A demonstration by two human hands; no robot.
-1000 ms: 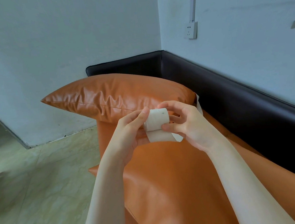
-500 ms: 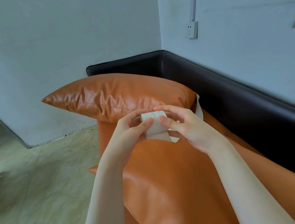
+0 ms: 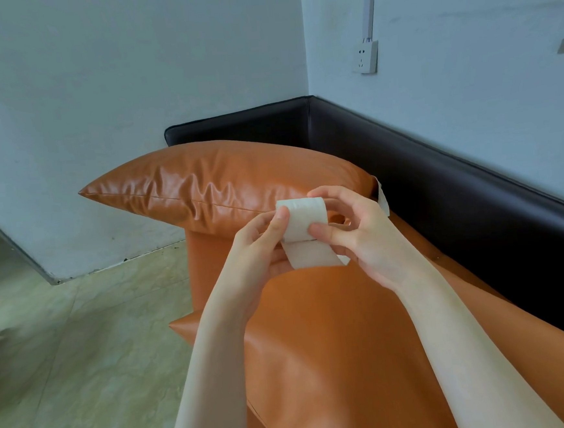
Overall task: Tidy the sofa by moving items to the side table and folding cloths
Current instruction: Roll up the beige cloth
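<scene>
While both hands met in the middle of the frame, the left hand (image 3: 258, 249) and the right hand (image 3: 360, 234) each pinched a small white cloth (image 3: 304, 235), half rolled, over the orange sofa (image 3: 334, 344). An orange pillow (image 3: 224, 184) lay just behind. Half a second before, the roll sat lower and both thumbs covered more of it.

Single head-worn wide-angle view. Looks forward and down from above the person's forearms, toward the room corner where two walls meet. Both hands, left hand (image 3: 259, 246) and right hand (image 3: 363, 237), sit close, centre frame. Sofa (image 3: 440, 181) runs along the right; floor (image 3: 65, 349) fills lower left. No second view to overlap.
</scene>
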